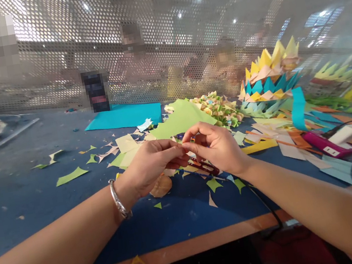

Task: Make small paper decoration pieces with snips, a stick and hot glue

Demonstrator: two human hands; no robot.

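Observation:
My left hand [157,160], with a silver bracelet at its wrist, is pinched closed at the middle of the blue table. Its fingertips meet those of my right hand [214,146], which is curled closed too. Whatever lies between the fingertips is too small and covered to make out. Below my right hand lies a dark red tool handle [206,166], partly hidden. A round tan piece [161,186] rests under my left hand. Behind both hands is a large light green paper sheet [180,120], and small paper scraps are scattered around them.
A bright blue sheet [126,116] lies farther back, beside a heap of small curled paper pieces [217,107]. At right are stacked zigzag paper bands [269,82], paper strips and a magenta power strip [326,145] with cables. A perforated metal screen [160,35] borders the back.

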